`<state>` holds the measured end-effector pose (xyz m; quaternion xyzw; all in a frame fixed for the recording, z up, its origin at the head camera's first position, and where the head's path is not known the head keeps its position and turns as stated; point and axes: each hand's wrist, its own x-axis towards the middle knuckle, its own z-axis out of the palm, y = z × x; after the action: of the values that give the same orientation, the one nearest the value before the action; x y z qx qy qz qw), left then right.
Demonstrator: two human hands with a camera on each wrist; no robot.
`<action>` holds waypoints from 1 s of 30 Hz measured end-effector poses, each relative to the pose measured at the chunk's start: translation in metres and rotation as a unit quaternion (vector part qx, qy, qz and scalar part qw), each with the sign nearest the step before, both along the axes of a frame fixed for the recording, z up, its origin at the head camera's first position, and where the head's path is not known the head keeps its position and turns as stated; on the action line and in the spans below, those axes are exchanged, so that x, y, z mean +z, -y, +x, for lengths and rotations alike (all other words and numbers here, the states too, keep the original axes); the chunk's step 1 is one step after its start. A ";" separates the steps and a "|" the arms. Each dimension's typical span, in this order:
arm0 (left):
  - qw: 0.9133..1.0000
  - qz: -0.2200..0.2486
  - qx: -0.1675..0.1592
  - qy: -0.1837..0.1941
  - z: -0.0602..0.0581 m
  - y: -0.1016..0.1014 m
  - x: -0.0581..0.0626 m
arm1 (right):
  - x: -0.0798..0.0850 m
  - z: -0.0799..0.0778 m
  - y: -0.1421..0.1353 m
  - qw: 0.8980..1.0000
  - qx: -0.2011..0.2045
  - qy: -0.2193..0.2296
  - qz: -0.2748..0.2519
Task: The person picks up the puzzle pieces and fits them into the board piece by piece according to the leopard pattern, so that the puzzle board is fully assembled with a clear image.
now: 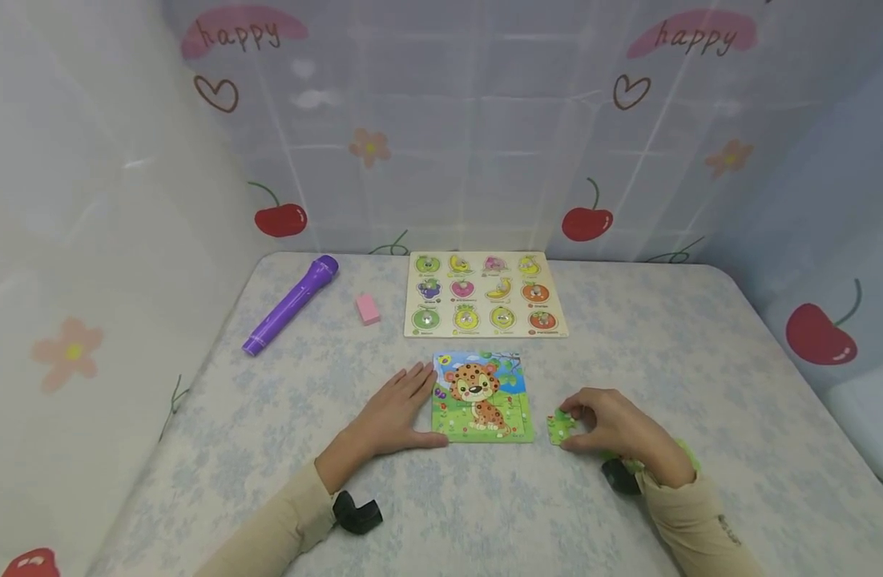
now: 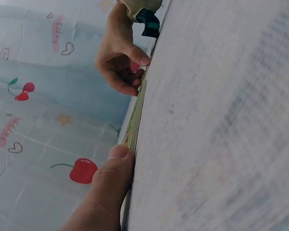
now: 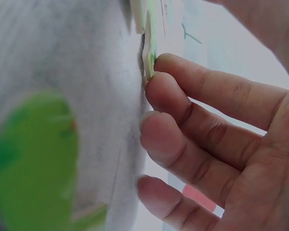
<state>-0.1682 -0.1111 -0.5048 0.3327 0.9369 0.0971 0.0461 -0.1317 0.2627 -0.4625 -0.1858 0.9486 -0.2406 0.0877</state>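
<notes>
A square leopard jigsaw puzzle (image 1: 477,393) lies on the table in the head view. My left hand (image 1: 394,413) rests flat at its left side, fingers extended along the edge and thumb at the lower left corner. To the right of the puzzle, my right hand (image 1: 610,421) pinches a small green puzzle piece (image 1: 559,429) between thumb and fingers, low at the tabletop. The right wrist view shows the fingertips at the edge of this thin piece (image 3: 148,53). Another green piece (image 3: 36,159) lies near the right wrist, mostly hidden by the arm in the head view.
Behind the puzzle lies a fruit peg board (image 1: 486,295). A pink block (image 1: 367,309) and a purple toy microphone (image 1: 290,306) lie to the back left. Printed curtains (image 1: 449,160) hang around the table (image 1: 665,336).
</notes>
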 end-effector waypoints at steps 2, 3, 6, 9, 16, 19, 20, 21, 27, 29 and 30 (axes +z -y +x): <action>1.000 0.002 -0.001 -0.002 0.001 0.001 0.000 | 0.000 0.001 0.001 1.000 -0.001 -0.002 0.002; 1.000 0.004 -0.001 -0.005 0.001 0.001 0.000 | 0.000 0.001 0.001 1.000 0.000 -0.004 0.001; 1.000 0.005 -0.004 -0.012 0.001 0.001 0.002 | 0.001 0.002 0.002 1.000 0.001 -0.014 -0.002; 1.000 0.007 -0.006 -0.015 0.001 0.001 0.003 | 0.002 0.003 0.002 1.000 0.000 -0.022 -0.003; 1.000 0.007 -0.007 -0.001 0.003 0.001 0.003 | 0.003 0.004 0.003 1.000 0.001 -0.028 0.003; 1.000 0.009 -0.007 -0.001 0.004 0.001 0.002 | 0.003 0.005 0.004 1.000 0.002 -0.028 0.003; 1.000 0.010 -0.008 -0.003 0.004 0.001 0.002 | 0.003 0.005 0.004 1.000 0.002 -0.028 0.003; 1.000 0.012 -0.008 -0.005 0.004 0.001 0.002 | 0.003 0.005 0.004 1.000 0.002 -0.028 0.004; 1.000 0.011 -0.007 -0.007 0.003 0.000 0.001 | 0.007 0.004 0.008 0.999 -0.011 -0.035 0.015; 1.000 0.009 -0.006 -0.004 0.003 0.000 0.001 | 0.010 0.004 0.012 0.999 -0.009 -0.045 0.026; 1.000 0.007 -0.005 -0.004 0.002 0.000 0.001 | 0.011 0.004 0.015 0.998 -0.008 -0.051 0.032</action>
<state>-0.1660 -0.1115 -0.5035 0.3385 0.9345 0.1021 0.0408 -0.1281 0.2482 -0.4513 -0.1872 0.9606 -0.2011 0.0428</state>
